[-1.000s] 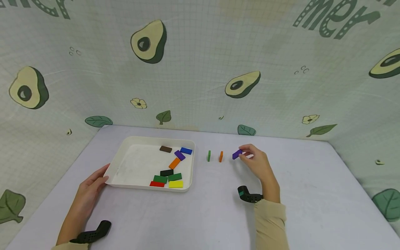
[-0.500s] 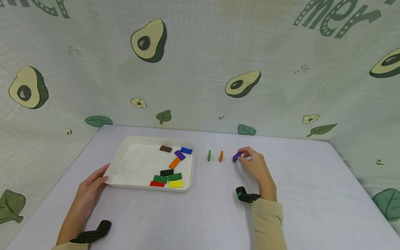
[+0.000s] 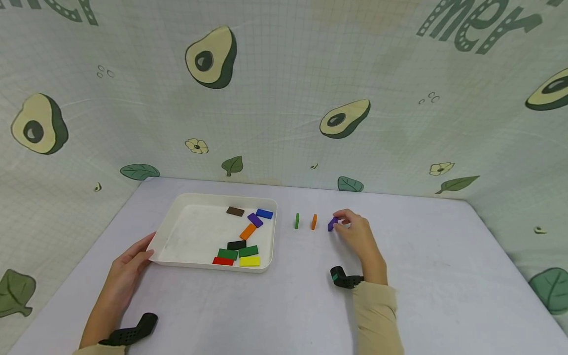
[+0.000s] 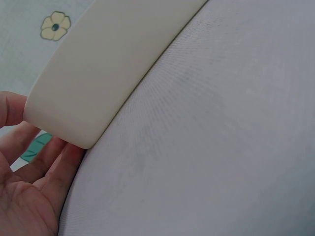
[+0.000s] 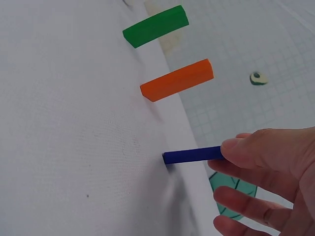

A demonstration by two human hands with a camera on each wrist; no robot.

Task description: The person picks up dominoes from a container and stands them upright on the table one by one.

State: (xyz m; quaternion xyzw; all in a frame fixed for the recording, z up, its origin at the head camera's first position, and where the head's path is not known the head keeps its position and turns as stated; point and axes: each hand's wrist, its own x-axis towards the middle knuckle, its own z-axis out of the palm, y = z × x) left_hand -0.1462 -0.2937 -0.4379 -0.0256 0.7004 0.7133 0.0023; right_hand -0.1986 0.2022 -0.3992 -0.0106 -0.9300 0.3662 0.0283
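My right hand (image 3: 355, 234) pinches a purple domino block (image 3: 332, 225) between thumb and fingers. In the right wrist view the block (image 5: 192, 155) looks dark blue, and its free end is right at the white tabletop. Left of it an orange domino block (image 3: 314, 222) and a green domino block (image 3: 297, 221) stand upright on edge, apart in a row. My left hand (image 3: 128, 268) grips the near left corner of a white tray (image 3: 195, 265), the thumb (image 4: 11, 109) at its wall and the other fingers around the corner's underside.
Inside the tray lie several flat blocks: brown (image 3: 235, 211), blue (image 3: 264, 214), purple (image 3: 255, 220), orange (image 3: 248, 231), black (image 3: 236, 245), two green (image 3: 228, 254), red (image 3: 223, 261) and yellow (image 3: 250, 261). An avocado-print cloth (image 3: 275, 59) hangs behind the table (image 3: 443, 276).
My right hand has moved left and slightly down with the purple block, closer to the orange one, and the block has turned more end-on. My left hand and the tray stay put.
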